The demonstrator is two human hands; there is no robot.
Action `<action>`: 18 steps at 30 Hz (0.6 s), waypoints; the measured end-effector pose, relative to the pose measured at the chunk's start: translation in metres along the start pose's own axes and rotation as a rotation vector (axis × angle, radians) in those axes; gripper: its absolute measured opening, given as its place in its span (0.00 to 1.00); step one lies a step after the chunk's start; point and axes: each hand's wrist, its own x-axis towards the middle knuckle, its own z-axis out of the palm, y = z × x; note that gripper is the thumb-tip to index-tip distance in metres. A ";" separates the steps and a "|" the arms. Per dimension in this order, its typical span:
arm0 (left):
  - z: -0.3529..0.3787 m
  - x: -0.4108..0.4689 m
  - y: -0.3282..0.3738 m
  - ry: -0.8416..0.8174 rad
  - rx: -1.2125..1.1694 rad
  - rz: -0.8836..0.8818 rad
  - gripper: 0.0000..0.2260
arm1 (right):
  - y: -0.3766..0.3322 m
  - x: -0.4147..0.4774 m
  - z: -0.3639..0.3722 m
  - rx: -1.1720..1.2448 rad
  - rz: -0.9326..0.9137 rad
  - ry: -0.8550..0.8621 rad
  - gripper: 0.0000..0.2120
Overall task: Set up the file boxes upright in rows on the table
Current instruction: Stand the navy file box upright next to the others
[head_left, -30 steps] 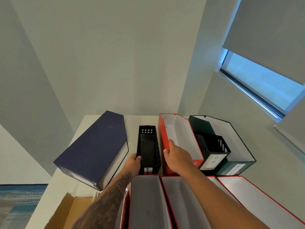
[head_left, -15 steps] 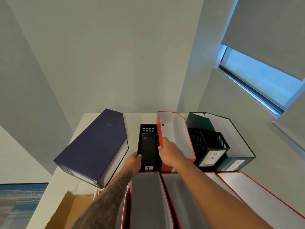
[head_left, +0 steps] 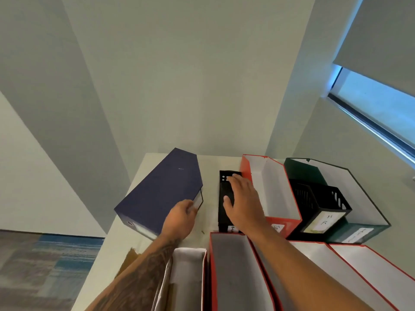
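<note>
The left hand's (head_left: pixel 180 217) fingers curled around the near right corner of the navy file box (head_left: pixel 160 191), gripping it where it lay on its side at the left of the white table (head_left: pixel 125 234). The right hand (head_left: pixel 243 199) lay spread, fingers open, over the narrow black file box (head_left: pixel 224 209) standing just beside the red file box (head_left: pixel 270 191). A black holder (head_left: pixel 323 209) sat inside the green file box (head_left: pixel 363 203) further right.

Navy box (head_left: pixel 160 189), black slotted holder (head_left: pixel 225 198), red box (head_left: pixel 272 191), dark green box (head_left: pixel 350 198), striped blue-grey carpet (head_left: pixel 45 261).
</note>
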 end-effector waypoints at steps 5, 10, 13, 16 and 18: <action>-0.038 0.000 -0.050 0.053 0.248 0.019 0.20 | -0.061 -0.003 0.054 0.260 0.133 -0.225 0.18; -0.046 -0.012 -0.086 -0.082 0.389 -0.108 0.31 | -0.098 -0.012 0.108 0.441 0.394 -0.489 0.21; -0.044 -0.018 -0.101 -0.131 0.364 -0.181 0.33 | -0.111 -0.016 0.135 0.535 0.520 -0.535 0.22; -0.043 -0.021 -0.107 -0.133 0.371 -0.165 0.32 | -0.117 -0.018 0.154 0.735 0.696 -0.493 0.24; -0.042 -0.024 -0.107 -0.137 0.399 -0.148 0.33 | -0.121 -0.018 0.158 0.852 0.799 -0.464 0.22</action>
